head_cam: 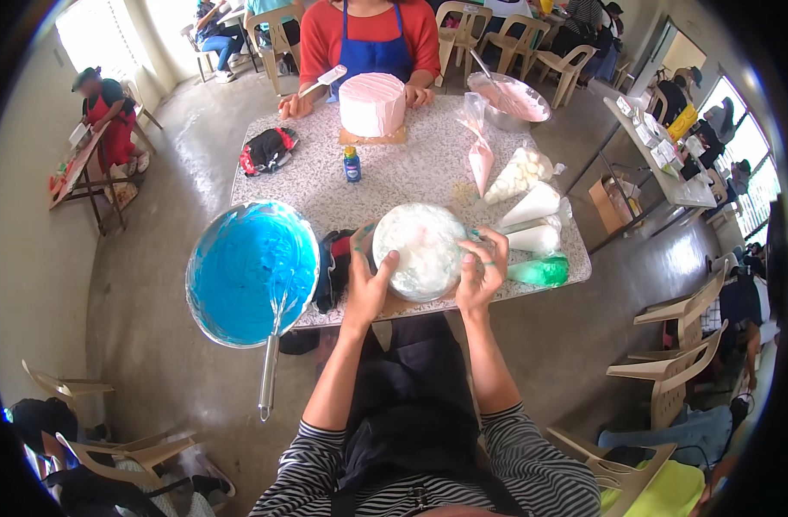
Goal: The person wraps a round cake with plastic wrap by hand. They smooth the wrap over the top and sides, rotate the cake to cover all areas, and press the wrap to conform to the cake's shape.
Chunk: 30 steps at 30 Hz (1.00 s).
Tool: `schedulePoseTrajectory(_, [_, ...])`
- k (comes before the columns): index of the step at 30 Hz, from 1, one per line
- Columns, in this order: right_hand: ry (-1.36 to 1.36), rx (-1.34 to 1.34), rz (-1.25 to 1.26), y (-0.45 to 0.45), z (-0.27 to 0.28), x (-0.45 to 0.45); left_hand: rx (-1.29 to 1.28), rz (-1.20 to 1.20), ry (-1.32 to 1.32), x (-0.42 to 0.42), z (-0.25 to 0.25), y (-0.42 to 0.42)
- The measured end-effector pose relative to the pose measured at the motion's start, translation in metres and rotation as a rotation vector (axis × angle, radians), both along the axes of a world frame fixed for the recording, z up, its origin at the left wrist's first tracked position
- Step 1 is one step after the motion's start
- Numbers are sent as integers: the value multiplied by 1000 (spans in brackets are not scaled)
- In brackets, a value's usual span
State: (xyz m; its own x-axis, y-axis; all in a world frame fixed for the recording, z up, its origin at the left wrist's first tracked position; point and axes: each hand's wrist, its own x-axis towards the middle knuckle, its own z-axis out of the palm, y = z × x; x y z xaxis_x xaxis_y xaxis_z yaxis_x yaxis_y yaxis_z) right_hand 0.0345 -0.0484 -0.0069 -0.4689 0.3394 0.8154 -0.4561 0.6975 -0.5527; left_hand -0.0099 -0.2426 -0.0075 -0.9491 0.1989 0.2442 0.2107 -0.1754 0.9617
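A round white cake form [421, 252], its top smeared unevenly with icing, sits at the table's near edge between my hands. My left hand [369, 281] grips its left side, the thumb lying over the top rim. On the opposite side, my right hand [483, 274] has its thumb and bent fingers at the rim. Blue-green colour stains fingers on both hands. To the left is a metal bowl [203, 323] of bright blue icing [239, 258]. A wire whisk [271, 368] leans in it, handle hanging past the rim towards me.
Piping bags with white [529, 207], pink [481, 165] and green icing [542, 270] lie right. A small colouring bottle [351, 165] stands mid-table. Across sits a person in a blue apron [376, 45] with a spatula [329, 76], behind a pink cake [372, 106]. Another icing bowl [513, 100] is back right.
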Motion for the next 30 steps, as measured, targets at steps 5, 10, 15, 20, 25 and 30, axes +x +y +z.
schedulePoseTrajectory(5, [-35,6,34,2,-2,1,9,17,-38,0,0,-1])
schedulePoseTrajectory(10, [-32,76,33,0,1,0,12,17,-11,-2,-2,0])
schedulePoseTrajectory(15, [-36,8,40,-2,0,-3,-2,23,-19,-3,-5,-2])
schedulePoseTrajectory(20, [-53,11,65,0,-1,-2,-17,6,-6,-1,-3,-1])
schedulePoseTrajectory(25, [-38,-46,85,-2,-1,-3,-21,29,-24,0,1,-2])
schedulePoseTrajectory(30, [12,-15,42,2,-2,-6,-16,19,-6,-1,-1,-1])
